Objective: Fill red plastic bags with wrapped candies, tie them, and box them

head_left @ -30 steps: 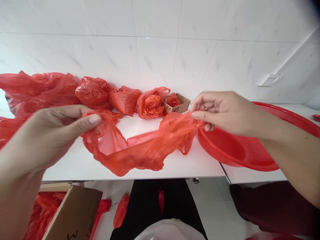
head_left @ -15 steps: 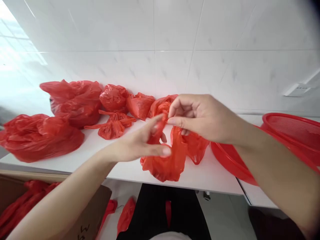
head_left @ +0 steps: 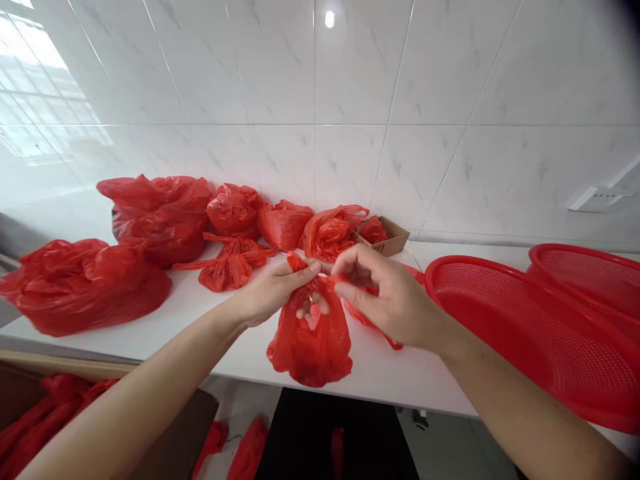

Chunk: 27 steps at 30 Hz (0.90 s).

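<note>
A red plastic bag (head_left: 315, 350) hangs from both hands just over the front edge of the white table (head_left: 395, 373). My left hand (head_left: 280, 287) is closed on its gathered top, thumb pressed over the plastic. My right hand (head_left: 380, 293) pinches a handle of the same bag between thumb and fingertips, close beside the left. Something dark shows through the bag's bottom; I cannot make out what. Partly behind my right hand lies another red bag (head_left: 367, 317). A knotted red bag (head_left: 231, 267) rests on the table left of my hands.
Large filled red bags (head_left: 85, 287) occupy the left side, with several smaller ones (head_left: 285, 223) along the tiled wall. A small cardboard box (head_left: 395, 239) stands behind my right hand. Red mesh baskets (head_left: 520, 327) fill the right. At lower left, a carton (head_left: 175, 433) holds red bags.
My left hand now clasps the bag's top, where its fingers were more spread before. The bag hangs straighter and slightly further left. The view has tilted up, showing more wall.
</note>
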Available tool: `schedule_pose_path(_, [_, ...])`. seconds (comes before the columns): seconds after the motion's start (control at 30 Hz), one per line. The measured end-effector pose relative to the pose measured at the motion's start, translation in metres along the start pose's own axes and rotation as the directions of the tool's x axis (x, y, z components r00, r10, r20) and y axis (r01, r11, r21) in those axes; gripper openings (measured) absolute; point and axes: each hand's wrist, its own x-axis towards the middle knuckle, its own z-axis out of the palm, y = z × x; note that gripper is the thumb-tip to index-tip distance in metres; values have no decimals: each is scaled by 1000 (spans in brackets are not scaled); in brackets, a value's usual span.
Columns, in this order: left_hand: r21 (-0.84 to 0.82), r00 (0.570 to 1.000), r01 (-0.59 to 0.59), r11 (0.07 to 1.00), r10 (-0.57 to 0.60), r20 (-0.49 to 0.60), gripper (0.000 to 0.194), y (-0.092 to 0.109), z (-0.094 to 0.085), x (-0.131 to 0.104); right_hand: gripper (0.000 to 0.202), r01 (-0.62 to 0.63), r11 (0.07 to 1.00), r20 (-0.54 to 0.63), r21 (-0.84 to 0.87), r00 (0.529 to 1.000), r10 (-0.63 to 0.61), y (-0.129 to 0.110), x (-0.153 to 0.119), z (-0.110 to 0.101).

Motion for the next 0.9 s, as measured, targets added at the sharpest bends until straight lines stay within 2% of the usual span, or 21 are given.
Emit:
schedule_pose_path(0.07, [129, 998, -54, 990, 50, 40, 30, 3, -1, -2, 9, 41, 999, 30, -16, 999, -40, -5, -4, 4])
schedule_pose_path(0.17, [339, 996, -46, 940, 15, 93, 17, 5, 2, -3, 16, 42, 999, -64, -3, 997, -42, 5, 0, 12])
schedule_pose_path(0.23, [447, 999, -36, 894, 21, 37, 30, 0, 6, -1, 23, -62, 995, -109, 82, 991, 71, 23, 7, 18])
schedule_pose_path(0.3, [582, 987, -54, 812, 131, -92, 36, -9, 10, 2, 28, -187, 960, -62, 210, 977, 204, 44, 13, 25])
schedule_pose_path(0.37, [714, 930, -76, 696, 307, -200, 35, -21, 13, 6, 28, -255, 904, 25, 343, 964, 263, 60, 16, 29])
schedule_pose_path(0.43, [790, 863, -103, 605, 449, -231, 37, -31, 15, 9, 27, -290, 840, 137, 459, 957, 255, 69, 16, 30])
schedule_pose_path(0.47, [806, 838, -117, 581, 493, -234, 38, -35, 16, 10, 26, -313, 813, 193, 491, 949, 249, 70, 15, 29])
schedule_pose_path(0.53, [806, 816, -152, 573, 532, -225, 35, -40, 18, 9, 24, -349, 788, 268, 507, 933, 240, 68, 11, 27])
schedule_pose_path(0.57, [791, 823, -173, 587, 527, -211, 29, -41, 18, 8, 25, -349, 801, 274, 486, 931, 240, 66, 8, 25])
schedule_pose_path(0.63, [738, 866, -196, 646, 467, -179, 21, -45, 17, 0, 29, -302, 878, 199, 371, 949, 243, 63, -1, 20])
schedule_pose_path(0.67, [705, 894, -182, 686, 413, -172, 22, -48, 16, -7, 32, -274, 920, 140, 278, 960, 243, 62, -7, 17])
schedule_pose_path(0.73, [630, 940, -80, 773, 268, -209, 29, -60, 10, -27, 36, -262, 961, 27, 91, 965, 260, 66, -24, 10])
schedule_pose_path(0.8, [543, 949, 71, 837, 111, -296, 37, -77, 3, -53, 37, -320, 947, -47, -5, 946, 319, 78, -45, 2])
schedule_pose_path(0.9, [447, 924, 238, 862, -59, -379, 42, -101, -4, -89, 36, -447, 894, -78, 14, 891, 447, 106, -72, -5])
